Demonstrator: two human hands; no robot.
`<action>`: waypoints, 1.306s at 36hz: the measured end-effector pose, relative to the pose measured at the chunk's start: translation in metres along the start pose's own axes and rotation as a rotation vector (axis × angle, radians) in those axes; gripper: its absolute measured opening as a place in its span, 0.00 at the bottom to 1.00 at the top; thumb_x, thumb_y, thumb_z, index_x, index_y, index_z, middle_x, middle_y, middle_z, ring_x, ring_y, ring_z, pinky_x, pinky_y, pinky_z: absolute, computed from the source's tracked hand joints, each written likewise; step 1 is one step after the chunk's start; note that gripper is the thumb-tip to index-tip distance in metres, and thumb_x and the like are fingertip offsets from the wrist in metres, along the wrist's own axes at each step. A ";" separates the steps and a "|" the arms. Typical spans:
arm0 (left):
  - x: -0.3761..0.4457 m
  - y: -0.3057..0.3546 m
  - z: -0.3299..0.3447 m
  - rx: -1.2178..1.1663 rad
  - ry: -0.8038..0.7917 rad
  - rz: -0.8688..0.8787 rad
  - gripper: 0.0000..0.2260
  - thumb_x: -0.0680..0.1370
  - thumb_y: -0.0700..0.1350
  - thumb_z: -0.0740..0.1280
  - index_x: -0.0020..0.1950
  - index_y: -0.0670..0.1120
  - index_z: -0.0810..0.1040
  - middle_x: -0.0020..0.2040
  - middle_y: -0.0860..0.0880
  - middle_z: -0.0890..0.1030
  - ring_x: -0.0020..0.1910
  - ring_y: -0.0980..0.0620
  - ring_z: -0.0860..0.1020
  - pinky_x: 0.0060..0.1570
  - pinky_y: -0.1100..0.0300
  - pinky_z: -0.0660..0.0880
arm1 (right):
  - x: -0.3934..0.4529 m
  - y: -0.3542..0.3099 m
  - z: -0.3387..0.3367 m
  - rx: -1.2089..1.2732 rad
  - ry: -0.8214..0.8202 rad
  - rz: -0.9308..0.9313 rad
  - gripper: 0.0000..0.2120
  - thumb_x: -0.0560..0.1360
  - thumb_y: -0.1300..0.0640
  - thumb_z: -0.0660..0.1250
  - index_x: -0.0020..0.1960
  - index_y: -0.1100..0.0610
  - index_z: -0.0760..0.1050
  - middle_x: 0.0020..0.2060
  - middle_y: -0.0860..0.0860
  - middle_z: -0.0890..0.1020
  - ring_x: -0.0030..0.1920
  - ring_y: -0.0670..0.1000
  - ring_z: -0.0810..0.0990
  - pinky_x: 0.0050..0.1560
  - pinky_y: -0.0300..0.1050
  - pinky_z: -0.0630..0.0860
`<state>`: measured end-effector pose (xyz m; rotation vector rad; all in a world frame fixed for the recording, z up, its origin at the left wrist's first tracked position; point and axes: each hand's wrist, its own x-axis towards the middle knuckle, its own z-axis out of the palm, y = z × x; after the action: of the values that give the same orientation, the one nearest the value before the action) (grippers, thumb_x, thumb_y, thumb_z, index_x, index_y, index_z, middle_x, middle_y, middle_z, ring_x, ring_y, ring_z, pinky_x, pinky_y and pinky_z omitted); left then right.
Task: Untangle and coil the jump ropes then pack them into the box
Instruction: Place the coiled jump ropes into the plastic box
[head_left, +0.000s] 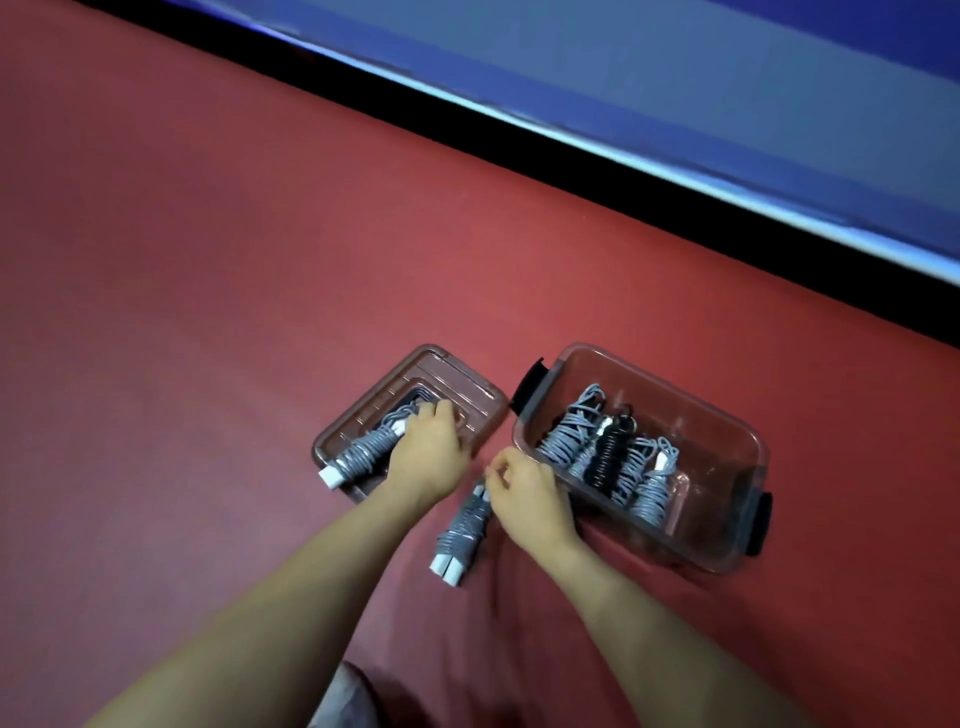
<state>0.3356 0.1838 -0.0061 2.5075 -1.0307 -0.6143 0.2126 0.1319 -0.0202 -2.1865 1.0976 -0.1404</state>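
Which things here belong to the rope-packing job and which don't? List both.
Job: clear box, coiled ropes inside it, grey rope on the lid, grey rope on the floor, left hand, right hand, lid.
Not: red floor, blue wall.

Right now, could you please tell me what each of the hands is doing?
Left hand: grips the coiled rope on the lid.
Right hand: pinches the coiled rope on the floor.

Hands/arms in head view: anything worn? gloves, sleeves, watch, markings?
Nothing worn that shows. The left hand and right hand are bare, no gloves and no visible rings. Both forearms are bare to the frame edge: no sleeves, watch, bands or markings. Motion blur softens the fingers, so small details cannot be ruled out.
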 end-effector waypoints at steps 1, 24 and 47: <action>0.000 -0.010 0.000 0.012 -0.029 -0.026 0.14 0.77 0.45 0.62 0.61 0.42 0.69 0.61 0.42 0.71 0.62 0.41 0.69 0.58 0.47 0.70 | 0.002 -0.002 0.011 -0.022 -0.050 0.054 0.08 0.77 0.52 0.62 0.51 0.55 0.74 0.48 0.55 0.81 0.54 0.59 0.78 0.48 0.49 0.72; 0.034 -0.103 0.023 0.409 -0.127 -0.206 0.29 0.75 0.36 0.63 0.72 0.55 0.58 0.65 0.45 0.66 0.64 0.40 0.66 0.59 0.44 0.67 | 0.027 0.001 0.097 0.074 -0.194 0.329 0.34 0.67 0.64 0.68 0.69 0.53 0.59 0.60 0.59 0.69 0.59 0.63 0.73 0.58 0.50 0.73; -0.019 0.053 -0.030 -0.053 0.123 0.184 0.28 0.70 0.51 0.69 0.69 0.56 0.67 0.58 0.49 0.72 0.60 0.45 0.71 0.50 0.51 0.74 | -0.007 0.006 -0.084 0.212 0.307 0.102 0.33 0.66 0.57 0.71 0.68 0.46 0.67 0.57 0.49 0.69 0.53 0.56 0.77 0.52 0.52 0.74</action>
<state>0.3089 0.1670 0.0495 2.3396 -1.1655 -0.4220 0.1728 0.0906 0.0422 -1.9564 1.2951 -0.5368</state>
